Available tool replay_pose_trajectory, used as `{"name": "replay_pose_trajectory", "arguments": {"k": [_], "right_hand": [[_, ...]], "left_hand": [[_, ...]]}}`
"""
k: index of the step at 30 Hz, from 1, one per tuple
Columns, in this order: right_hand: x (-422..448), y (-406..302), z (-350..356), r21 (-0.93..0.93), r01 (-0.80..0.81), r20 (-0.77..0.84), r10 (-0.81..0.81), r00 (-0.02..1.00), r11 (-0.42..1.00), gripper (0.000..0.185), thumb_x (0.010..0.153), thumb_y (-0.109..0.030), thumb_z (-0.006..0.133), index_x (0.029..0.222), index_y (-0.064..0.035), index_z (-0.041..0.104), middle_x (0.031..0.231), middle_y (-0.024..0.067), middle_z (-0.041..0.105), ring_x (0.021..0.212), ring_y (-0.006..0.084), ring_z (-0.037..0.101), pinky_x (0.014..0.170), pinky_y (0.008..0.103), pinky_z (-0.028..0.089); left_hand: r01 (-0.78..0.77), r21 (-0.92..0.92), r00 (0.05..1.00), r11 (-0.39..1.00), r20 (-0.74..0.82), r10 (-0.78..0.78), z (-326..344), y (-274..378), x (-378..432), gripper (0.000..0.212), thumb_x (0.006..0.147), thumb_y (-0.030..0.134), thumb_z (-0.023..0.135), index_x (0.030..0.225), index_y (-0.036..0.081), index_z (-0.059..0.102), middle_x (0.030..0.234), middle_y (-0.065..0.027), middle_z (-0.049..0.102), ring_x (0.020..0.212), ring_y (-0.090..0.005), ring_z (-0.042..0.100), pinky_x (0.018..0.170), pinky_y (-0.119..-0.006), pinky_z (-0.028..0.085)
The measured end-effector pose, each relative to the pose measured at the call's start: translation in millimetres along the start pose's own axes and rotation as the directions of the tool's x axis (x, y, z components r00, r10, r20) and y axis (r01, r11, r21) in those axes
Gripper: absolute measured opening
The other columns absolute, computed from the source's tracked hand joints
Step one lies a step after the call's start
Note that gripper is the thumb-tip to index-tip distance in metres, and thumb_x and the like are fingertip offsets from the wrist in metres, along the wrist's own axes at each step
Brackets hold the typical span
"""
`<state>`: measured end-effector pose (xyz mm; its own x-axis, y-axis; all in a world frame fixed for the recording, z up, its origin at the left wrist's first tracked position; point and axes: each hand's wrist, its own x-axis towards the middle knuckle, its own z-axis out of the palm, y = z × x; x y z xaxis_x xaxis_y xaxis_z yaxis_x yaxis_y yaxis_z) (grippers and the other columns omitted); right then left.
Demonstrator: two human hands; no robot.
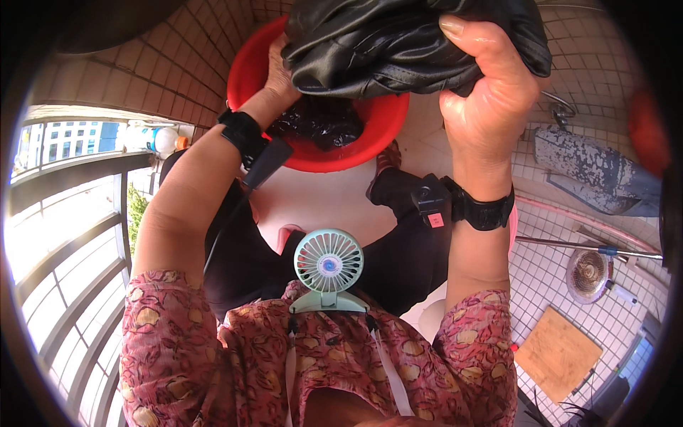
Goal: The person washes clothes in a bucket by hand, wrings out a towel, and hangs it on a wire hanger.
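Note:
A wet, shiny black garment or cloth (384, 53) is lifted in front of me, bunched and creased. My right hand (491, 69) grips its right side, with the thumb on top. On the other side, my left hand (281, 74) reaches behind the cloth's left end; its fingers are hidden, so its hold does not show. Below the cloth stands a red plastic basin (381, 141) with more dark wet fabric (320, 125) in it. Each wrist wears a black strap with a small device.
A mint-green neck fan (329, 261) hangs at my chest. Metal railings (80, 256) run along the left, near a bottle (163, 140). At right on the tiled floor lie a worn grey sheet (587, 165), a metal pole (565, 244), a round strainer-like dish (587, 275) and a wooden board (559, 353).

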<state>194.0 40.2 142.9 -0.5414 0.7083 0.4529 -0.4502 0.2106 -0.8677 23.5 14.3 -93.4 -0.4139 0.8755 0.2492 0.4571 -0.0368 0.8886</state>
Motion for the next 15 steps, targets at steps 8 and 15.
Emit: {"name": "replay_pose_trajectory", "arguments": {"k": [8, 15], "right_hand": [[13, 67, -56, 0.358, -0.432, -0.174, 0.514, 0.84, 0.828, 0.014, 0.074, -0.001, 0.06, 0.087, 0.0028, 0.062, 0.089, 0.0102, 0.065, 0.084, 0.0226, 0.063, 0.079, 0.0363, 0.052], [-26, 147, -63, -0.669, -0.641, -0.204, 0.737, 0.645, 0.376, 0.042, 0.066, -0.016, 0.072, 0.097, 0.0092, 0.057, 0.082, 0.0141, 0.061, 0.075, 0.0261, 0.063, 0.049, 0.0339, 0.054]], "left_hand": [[0.039, 0.63, 0.997, 0.775, 0.027, -0.073, -53, 2, 17, 0.033, 0.086, 0.023, 0.046, 0.113, 0.008, 0.055, 0.114, -0.0029, 0.059, 0.11, -0.0201, 0.052, 0.09, -0.03, 0.041], [0.264, 0.75, 0.963, 0.606, -0.169, -0.211, -54, 24, 19, 0.034, 0.072, 0.011, 0.058, 0.104, 0.007, 0.063, 0.093, -0.018, 0.064, 0.095, -0.0333, 0.06, 0.081, -0.037, 0.048]]}}
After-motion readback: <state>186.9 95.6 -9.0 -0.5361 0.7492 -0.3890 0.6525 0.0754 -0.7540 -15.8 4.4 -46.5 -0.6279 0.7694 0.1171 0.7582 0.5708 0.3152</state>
